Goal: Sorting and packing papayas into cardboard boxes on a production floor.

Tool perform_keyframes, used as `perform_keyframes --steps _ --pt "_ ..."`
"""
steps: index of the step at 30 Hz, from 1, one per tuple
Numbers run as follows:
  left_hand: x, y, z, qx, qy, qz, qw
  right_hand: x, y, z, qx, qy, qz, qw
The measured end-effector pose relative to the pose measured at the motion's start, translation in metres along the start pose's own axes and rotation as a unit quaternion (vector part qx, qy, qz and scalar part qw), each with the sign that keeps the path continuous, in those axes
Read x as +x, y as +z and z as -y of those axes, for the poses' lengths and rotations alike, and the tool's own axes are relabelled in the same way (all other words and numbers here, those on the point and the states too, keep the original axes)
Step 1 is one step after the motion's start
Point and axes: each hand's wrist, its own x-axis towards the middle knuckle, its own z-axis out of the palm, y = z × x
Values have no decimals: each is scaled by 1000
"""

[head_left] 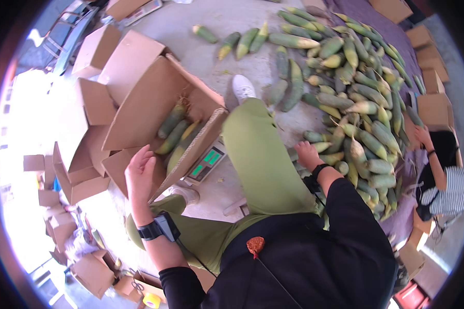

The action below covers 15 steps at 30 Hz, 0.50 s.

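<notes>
My left hand (142, 170) is raised beside an open cardboard box (126, 110), its fingers apart and loosely bent, holding nothing. Several green radishes (172, 121) lie inside that box, which rests on a scale (209, 162) with lit green displays. My right hand (307, 153) reaches to the near left edge of a large heap of green and pale radishes (376, 134), fingers curled over a radish (321, 146); its grip is partly hidden. My green-clad knee (250, 149) rises between the box and the heap.
Cardboard boxes (95, 51) are stacked at the left and along the right edge. A purple cloth (404, 62) lies under part of the heap on the concrete floor (162, 26). At the right a co-worker (451, 190) reaches toward a radish. Loose radishes (246, 44) lie beyond my foot.
</notes>
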Motion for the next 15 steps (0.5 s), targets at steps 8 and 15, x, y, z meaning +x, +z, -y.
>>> perform_keyframes --steps 8,15 --pt "-9 -1 3 30 26 -23 999 25 15 14 -105 30 43 993" --pt "-12 -3 -11 44 49 -20 998 27 19 23 -109 24 26 993"
